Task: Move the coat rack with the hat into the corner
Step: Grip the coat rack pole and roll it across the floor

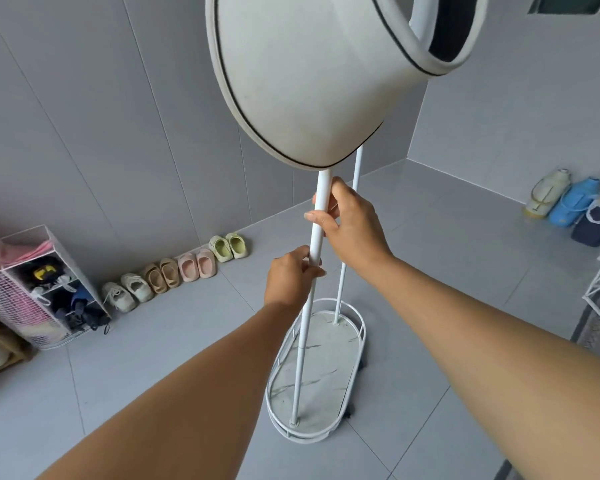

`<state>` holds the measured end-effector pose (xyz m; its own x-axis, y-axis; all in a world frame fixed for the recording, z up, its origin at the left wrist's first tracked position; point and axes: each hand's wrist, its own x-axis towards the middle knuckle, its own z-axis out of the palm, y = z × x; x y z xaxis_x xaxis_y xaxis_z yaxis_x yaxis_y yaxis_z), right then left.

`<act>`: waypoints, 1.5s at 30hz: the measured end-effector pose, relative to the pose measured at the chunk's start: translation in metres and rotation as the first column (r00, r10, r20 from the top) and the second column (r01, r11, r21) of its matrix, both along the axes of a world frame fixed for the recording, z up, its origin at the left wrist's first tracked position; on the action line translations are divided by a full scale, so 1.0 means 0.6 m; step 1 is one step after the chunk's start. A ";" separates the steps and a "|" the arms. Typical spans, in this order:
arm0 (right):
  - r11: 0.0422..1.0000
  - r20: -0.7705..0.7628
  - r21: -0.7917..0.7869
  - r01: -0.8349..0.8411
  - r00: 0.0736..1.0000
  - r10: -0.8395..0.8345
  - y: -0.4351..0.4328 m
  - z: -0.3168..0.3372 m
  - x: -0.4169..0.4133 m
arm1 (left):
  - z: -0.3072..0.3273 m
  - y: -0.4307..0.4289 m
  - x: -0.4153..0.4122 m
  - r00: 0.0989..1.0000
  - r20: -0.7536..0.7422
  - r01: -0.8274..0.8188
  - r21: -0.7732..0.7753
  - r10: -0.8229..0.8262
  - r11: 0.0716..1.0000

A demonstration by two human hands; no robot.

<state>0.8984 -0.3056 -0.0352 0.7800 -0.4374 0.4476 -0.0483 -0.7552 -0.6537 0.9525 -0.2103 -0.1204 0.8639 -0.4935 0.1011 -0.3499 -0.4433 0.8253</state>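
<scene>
Under hat (302,81), pole (317,233) (top hidden).

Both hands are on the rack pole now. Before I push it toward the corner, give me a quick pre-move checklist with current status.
1. Left hand closed around the near pole: ok.
2. Right hand gripping the same pole higher up: ok.
3. Hat seated on the rack top: cannot tell, its hook is hidden.
4. Floor between the base and the corner free of objects: ok.
5. Shoes along the left wall out of the path: ok.
6. Base wheels rolling freely: cannot tell.
</scene>
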 end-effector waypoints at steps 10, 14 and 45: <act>0.999 -0.018 -0.001 0.051 0.999 -0.051 -0.034 0.000 0.197 | -0.002 -0.042 0.207 0.997 0.052 0.054 0.007 -0.054 0.999; 0.998 -0.010 0.008 0.069 0.998 -0.069 -0.047 -0.004 0.255 | -0.003 -0.060 0.264 0.996 0.067 0.064 0.014 -0.065 0.998; 0.999 0.017 -0.001 0.043 0.999 -0.043 -0.309 -0.008 0.737 | 0.000 -0.318 0.743 0.999 0.000 0.033 0.011 -0.033 0.999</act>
<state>1.3403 -0.4913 -0.0401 0.7529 -0.4697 0.4611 -0.0701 -0.7538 -0.6534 1.3984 -0.4010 -0.1203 0.8473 -0.5225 0.0958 -0.3644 -0.4405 0.8205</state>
